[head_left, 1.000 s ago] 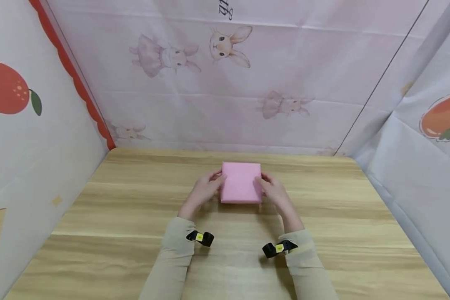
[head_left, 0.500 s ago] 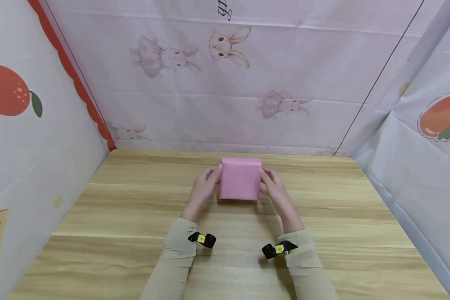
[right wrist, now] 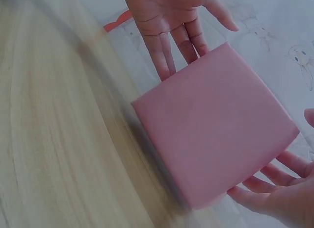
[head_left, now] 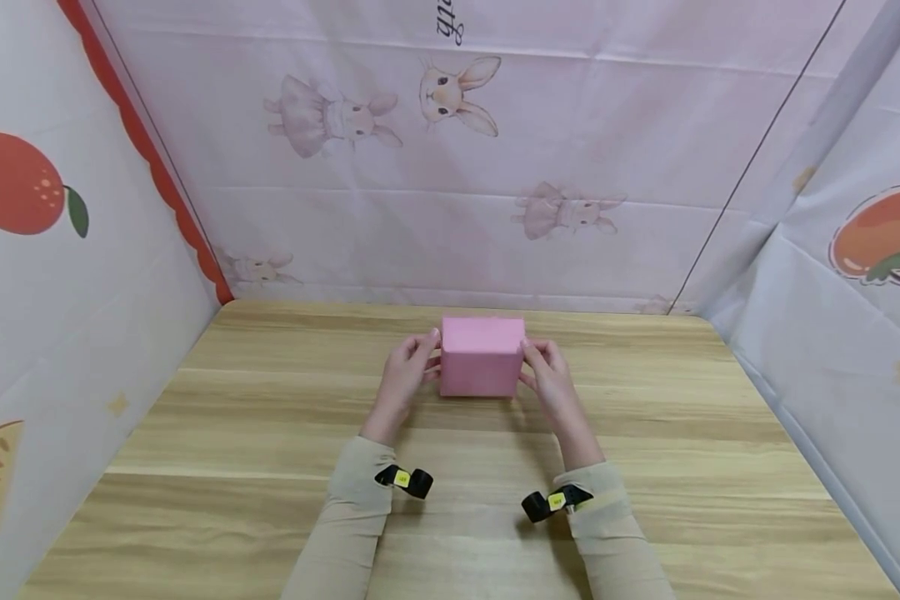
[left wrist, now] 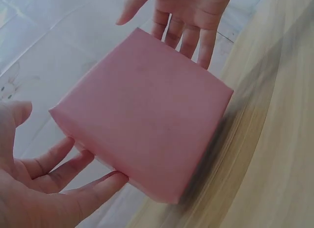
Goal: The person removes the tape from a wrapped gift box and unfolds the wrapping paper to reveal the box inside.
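A pink box point(head_left: 483, 373) stands toward the back of the table between my two hands, its front face toward me and its top showing. My left hand point(head_left: 401, 379) touches its left side; in the left wrist view, extended fingertips point(left wrist: 83, 159) press the box's edge while the thumb stays apart from it. My right hand point(head_left: 555, 383) mirrors this on the right, with fingers point(right wrist: 255, 186) against the side and the thumb off the box. A dark shadow lies under the lower edge. I cannot tell whether the box fully rests on the table.
The wood-grain table point(head_left: 232, 450) spreads around the box. A pink cloth backdrop point(head_left: 420, 250) with rabbits rises close behind, and white printed cloths point(head_left: 832, 333) flank both sides. Each wrist carries a black camera strap point(head_left: 405, 480).
The box has tipped: its near face now shows and its top looks foreshortened. Both thumbs have moved from its upper face to its sides.
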`<action>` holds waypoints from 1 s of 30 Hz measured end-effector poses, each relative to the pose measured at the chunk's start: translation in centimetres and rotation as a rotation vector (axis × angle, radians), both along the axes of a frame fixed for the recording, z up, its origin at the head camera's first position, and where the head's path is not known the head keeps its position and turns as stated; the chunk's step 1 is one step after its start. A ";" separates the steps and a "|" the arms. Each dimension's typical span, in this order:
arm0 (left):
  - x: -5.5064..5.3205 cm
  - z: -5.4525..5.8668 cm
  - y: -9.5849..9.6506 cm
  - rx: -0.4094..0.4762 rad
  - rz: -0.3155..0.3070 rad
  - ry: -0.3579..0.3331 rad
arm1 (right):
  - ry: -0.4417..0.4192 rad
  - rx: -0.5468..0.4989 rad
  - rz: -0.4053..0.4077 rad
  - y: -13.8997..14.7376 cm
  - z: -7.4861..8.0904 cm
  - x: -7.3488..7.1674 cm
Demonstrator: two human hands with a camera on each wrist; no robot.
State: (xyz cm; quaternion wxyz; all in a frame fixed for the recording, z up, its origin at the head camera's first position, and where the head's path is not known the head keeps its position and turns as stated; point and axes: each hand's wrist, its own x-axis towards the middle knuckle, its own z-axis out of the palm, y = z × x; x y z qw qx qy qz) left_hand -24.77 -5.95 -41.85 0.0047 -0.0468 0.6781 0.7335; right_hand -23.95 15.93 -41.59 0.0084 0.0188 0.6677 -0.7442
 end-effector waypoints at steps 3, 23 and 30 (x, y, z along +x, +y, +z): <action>-0.3 0.0 -0.2 0.023 0.005 -0.006 | 0.003 -0.021 -0.030 -0.2 0.0 -0.2; -1.8 -1.1 -1.0 -0.073 -0.033 0.086 | -0.003 -0.115 -0.122 -0.4 -0.8 -1.4; -1.9 -1.5 -1.6 -0.182 -0.175 0.140 | 0.005 -0.143 -0.097 -0.3 -1.2 -1.6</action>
